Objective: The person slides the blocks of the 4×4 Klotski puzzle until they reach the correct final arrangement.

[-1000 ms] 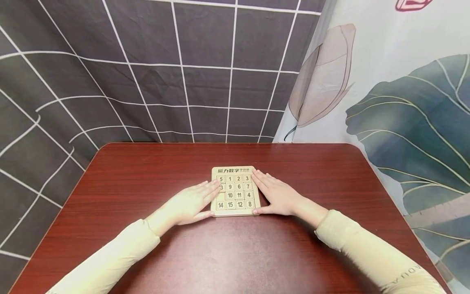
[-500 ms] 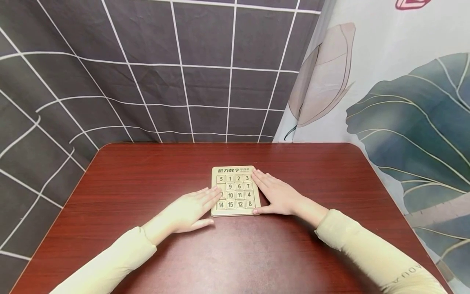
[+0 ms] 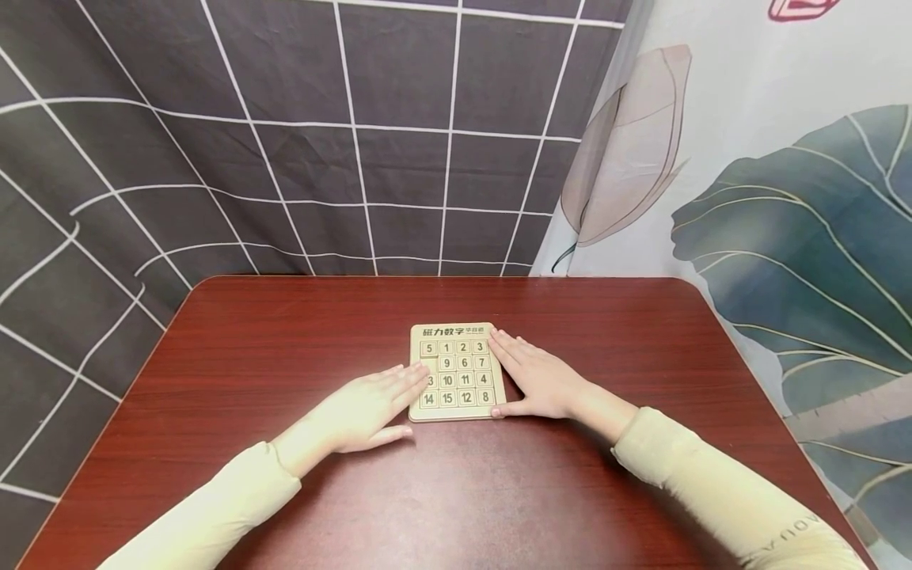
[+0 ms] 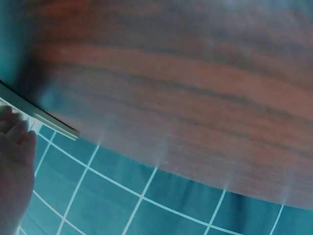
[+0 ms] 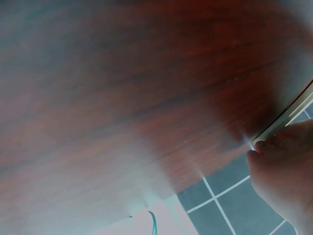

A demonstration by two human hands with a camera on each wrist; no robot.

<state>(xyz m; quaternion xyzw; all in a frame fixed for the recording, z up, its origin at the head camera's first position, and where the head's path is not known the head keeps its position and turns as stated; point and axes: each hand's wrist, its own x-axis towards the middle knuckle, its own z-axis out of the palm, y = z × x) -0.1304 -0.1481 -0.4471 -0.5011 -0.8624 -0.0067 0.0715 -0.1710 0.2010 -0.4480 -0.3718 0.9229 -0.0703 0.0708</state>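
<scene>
A pale sliding number puzzle (image 3: 456,416) lies flat on the table, Chinese lettering along its top. My left hand (image 3: 363,410) reaches in from the left with straight fingers. Its fingertips touch a tile (image 3: 431,381) in the third row of the left column, whose visible digit is 3; the rest is covered. A gap (image 3: 429,364) without a tile shows just above, under the 5. My right hand (image 3: 537,376) rests along the puzzle's right edge, fingertips near the top corner and thumb at the bottom corner. Both wrist views show the puzzle's edge (image 4: 54,125) side-on.
A reddish-brown wooden table (image 3: 285,317) carries the puzzle. Behind it hangs a dark grey curtain (image 3: 399,166) with white grid lines. On the right is a white curtain (image 3: 741,71) printed with large leaves.
My left fingers have moved toward me, and the tile under them has slid from the second row down to the third. The left thumb has come off the puzzle's corner. My right hand stays put.
</scene>
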